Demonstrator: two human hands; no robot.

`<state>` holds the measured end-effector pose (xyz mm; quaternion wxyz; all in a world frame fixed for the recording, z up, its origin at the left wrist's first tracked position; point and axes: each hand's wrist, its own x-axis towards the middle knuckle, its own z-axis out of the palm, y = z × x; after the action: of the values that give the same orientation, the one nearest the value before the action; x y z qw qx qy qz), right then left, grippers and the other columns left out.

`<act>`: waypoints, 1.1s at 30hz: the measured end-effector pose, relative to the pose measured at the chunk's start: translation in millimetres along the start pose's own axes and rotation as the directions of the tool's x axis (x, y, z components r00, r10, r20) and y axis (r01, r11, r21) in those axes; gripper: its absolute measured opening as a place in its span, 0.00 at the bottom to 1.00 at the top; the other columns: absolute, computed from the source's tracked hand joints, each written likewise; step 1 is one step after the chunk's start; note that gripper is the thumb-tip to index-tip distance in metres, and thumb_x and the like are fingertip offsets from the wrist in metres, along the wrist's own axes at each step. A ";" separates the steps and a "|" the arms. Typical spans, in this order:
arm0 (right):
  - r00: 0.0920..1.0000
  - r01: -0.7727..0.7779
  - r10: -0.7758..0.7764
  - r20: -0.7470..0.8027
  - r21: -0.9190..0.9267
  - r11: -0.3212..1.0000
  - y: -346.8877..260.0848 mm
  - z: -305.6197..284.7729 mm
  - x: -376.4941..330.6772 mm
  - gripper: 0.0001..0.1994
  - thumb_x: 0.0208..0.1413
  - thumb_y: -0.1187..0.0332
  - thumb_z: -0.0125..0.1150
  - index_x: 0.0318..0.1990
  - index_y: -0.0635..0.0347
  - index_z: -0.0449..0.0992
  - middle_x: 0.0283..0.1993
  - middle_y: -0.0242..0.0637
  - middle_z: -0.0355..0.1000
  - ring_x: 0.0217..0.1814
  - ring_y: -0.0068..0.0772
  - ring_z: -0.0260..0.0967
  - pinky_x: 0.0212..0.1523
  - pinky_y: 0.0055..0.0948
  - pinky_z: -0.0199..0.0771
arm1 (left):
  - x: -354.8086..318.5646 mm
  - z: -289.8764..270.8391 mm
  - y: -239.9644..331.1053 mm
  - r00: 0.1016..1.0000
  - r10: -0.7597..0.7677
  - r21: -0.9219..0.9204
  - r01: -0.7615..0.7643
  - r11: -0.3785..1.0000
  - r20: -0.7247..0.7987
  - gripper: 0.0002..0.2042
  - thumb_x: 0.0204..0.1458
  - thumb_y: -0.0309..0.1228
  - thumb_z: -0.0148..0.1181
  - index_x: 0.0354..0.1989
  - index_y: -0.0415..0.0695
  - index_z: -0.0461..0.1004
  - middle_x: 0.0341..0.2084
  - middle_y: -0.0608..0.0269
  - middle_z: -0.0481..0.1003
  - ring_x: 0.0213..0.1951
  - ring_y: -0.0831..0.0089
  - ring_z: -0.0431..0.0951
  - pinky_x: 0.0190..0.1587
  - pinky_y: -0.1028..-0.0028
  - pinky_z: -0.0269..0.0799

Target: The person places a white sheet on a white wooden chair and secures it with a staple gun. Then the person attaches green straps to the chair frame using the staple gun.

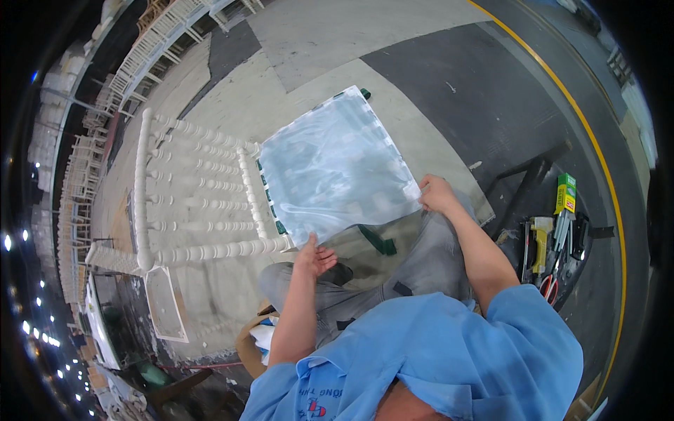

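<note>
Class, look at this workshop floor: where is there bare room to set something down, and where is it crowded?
Bare floor lies beyond the plastic-wrapped seat cushion, up to the yellow line. The right side is crowded with hand tools. Both the left hand and right hand hold the cushion beside the white chair.

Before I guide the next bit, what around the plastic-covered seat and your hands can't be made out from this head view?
- Seat surface: hidden under the plastic sheet.
- Left hand fingertips: at the sheet's edge, grip unclear.
- Right hand: fingers curled, grip hidden.
- Tools on the right: too small to identify.
- White chair legs: hidden.
</note>
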<state>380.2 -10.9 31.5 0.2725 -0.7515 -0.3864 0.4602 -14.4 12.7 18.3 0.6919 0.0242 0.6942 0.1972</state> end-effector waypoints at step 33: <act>0.983 0.124 -0.154 0.101 0.256 0.959 -7.0 -3.3 9.5 0.16 0.50 0.81 0.68 0.48 0.60 0.79 0.28 0.33 0.75 0.26 0.23 0.73 0.29 0.25 0.74 | 21.2 -1.5 2.2 0.965 0.176 -0.241 -0.221 0.945 -0.194 0.17 0.64 0.50 0.56 0.33 0.49 0.71 0.23 0.68 0.73 0.29 0.64 0.76 0.37 0.59 0.76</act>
<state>383.5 0.7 33.6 0.3725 -0.6532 -0.3931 0.5292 -17.3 20.9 -1.3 0.6037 -0.0140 0.7127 0.3569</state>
